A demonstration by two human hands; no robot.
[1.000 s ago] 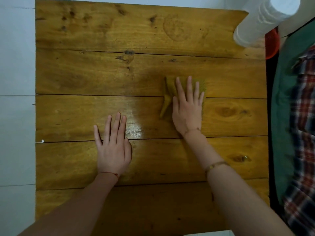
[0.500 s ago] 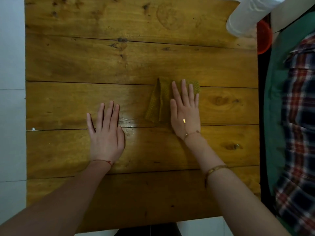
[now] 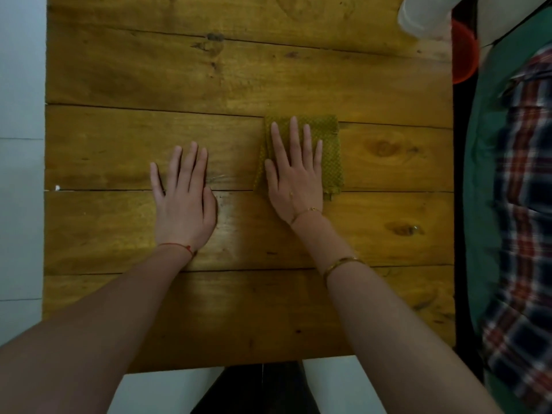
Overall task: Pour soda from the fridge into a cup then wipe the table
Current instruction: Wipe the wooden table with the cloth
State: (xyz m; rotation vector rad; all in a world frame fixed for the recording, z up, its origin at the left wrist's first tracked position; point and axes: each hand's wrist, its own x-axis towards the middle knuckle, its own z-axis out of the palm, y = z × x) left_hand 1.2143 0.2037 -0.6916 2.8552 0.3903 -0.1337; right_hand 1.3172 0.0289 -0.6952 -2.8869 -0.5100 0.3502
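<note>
We look straight down on a wooden plank counter that fills most of the frame. Our right hand lies flat on a folded yellow-green cloth just right of centre, its fingers straight and spread, pressing the cloth down rather than grasping it. The cloth shows past the fingertips, along the hand's right side and as a narrow strip by the thumb. Our left hand rests palm down on bare wood left of centre, near the other hand but apart from the cloth, fingers straight and close together, holding nothing. At the upper right corner a white cup stands on the counter, cut off by the frame edge. Beyond the counter's right edge we see something red and green and plaid fabric.
</note>
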